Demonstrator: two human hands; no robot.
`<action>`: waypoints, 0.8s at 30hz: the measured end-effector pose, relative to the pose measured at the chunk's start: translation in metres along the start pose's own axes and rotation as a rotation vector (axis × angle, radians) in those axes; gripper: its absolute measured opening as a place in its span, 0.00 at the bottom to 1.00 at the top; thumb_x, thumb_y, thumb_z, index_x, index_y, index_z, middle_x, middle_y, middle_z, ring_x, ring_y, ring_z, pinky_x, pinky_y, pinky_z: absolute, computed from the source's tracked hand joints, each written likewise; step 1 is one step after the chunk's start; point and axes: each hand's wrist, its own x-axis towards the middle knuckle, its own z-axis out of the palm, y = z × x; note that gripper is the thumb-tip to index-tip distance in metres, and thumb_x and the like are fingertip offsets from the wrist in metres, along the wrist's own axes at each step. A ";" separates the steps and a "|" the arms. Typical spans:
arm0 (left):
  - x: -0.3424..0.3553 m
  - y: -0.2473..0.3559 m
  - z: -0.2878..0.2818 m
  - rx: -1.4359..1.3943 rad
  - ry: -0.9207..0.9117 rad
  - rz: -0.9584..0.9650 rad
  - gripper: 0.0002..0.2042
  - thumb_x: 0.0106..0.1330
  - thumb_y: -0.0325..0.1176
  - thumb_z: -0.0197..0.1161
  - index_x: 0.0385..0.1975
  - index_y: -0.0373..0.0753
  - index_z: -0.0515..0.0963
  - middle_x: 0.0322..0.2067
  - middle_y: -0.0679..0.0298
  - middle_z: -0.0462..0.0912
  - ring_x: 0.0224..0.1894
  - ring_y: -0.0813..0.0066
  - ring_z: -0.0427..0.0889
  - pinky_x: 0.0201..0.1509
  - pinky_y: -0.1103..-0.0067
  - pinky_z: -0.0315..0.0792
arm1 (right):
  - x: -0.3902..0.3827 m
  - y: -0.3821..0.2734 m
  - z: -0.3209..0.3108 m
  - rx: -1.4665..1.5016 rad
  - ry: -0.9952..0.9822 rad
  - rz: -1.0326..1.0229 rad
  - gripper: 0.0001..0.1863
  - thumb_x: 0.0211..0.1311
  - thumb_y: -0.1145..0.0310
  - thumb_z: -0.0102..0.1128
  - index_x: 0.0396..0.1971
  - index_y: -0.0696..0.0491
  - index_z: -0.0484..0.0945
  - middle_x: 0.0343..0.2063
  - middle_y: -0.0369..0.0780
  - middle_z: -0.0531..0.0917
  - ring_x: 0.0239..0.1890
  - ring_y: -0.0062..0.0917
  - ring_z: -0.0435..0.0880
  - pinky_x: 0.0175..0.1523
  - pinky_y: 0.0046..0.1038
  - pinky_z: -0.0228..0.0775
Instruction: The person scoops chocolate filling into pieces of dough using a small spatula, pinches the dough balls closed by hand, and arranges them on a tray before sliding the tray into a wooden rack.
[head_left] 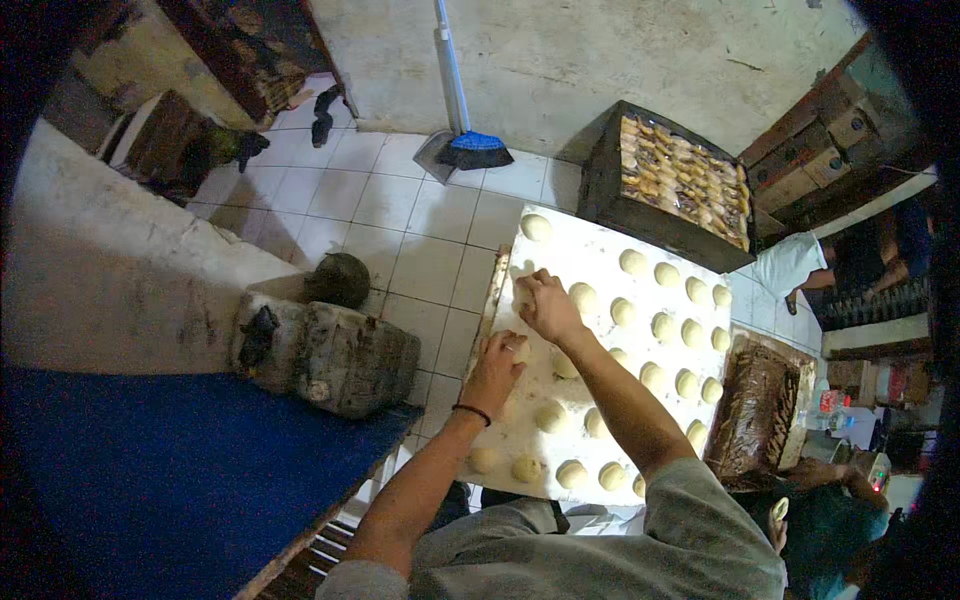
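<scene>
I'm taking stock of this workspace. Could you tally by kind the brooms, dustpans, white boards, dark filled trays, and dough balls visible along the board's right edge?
Broom: 1
Dustpan: 1
White board: 1
Dark filled tray: 1
Dough balls visible along the right edge: 4
Total: 8

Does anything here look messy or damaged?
The wall behind the broom looks stained and patchy, and the container by the blue surface has dark smears, which seems odd near food. On the white board, the visible dough balls look intact.
</scene>
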 end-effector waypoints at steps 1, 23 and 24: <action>0.001 0.001 0.003 -0.015 -0.054 0.005 0.27 0.68 0.33 0.71 0.66 0.37 0.71 0.64 0.54 0.70 0.69 0.50 0.68 0.75 0.60 0.67 | -0.003 0.001 -0.001 -0.018 -0.015 0.004 0.31 0.58 0.62 0.69 0.62 0.53 0.76 0.58 0.51 0.76 0.58 0.53 0.77 0.62 0.46 0.74; -0.061 0.041 -0.018 0.179 -0.086 -0.086 0.28 0.58 0.37 0.76 0.59 0.39 0.77 0.58 0.53 0.71 0.64 0.49 0.70 0.70 0.61 0.68 | -0.134 -0.006 -0.013 -0.010 -0.036 0.436 0.33 0.55 0.59 0.74 0.61 0.51 0.74 0.55 0.56 0.74 0.52 0.57 0.80 0.59 0.50 0.76; -0.070 0.039 -0.018 0.175 -0.089 -0.090 0.28 0.57 0.37 0.76 0.59 0.39 0.77 0.58 0.53 0.71 0.64 0.49 0.70 0.70 0.61 0.68 | -0.136 -0.009 -0.010 0.054 0.043 0.387 0.28 0.54 0.63 0.72 0.56 0.52 0.77 0.53 0.55 0.75 0.52 0.56 0.80 0.59 0.50 0.75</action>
